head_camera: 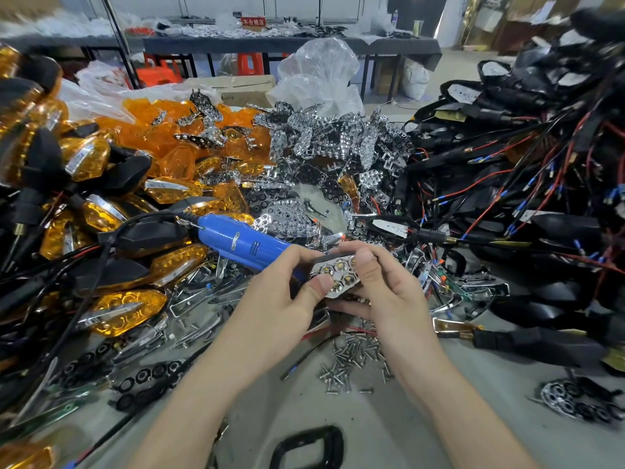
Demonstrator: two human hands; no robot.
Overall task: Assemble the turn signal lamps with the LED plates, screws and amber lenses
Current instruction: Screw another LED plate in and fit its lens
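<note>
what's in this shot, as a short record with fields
left hand: grips blue screwdriver, thumb on LED plate
right hand: pinches LED plate
screws: loose heap below the hands
amber lenses: pile at back left
chrome reflectors: pile at back centre
wired black housings: heap on right

L hand (277, 294), R hand (389, 287) — both curled

Desks (257, 45): standing dark across the back.
Stools (250, 62): sitting red beneath them.
Floor (473, 69): showing grey at right.
Sign (253, 22): standing red on a desk.
</note>
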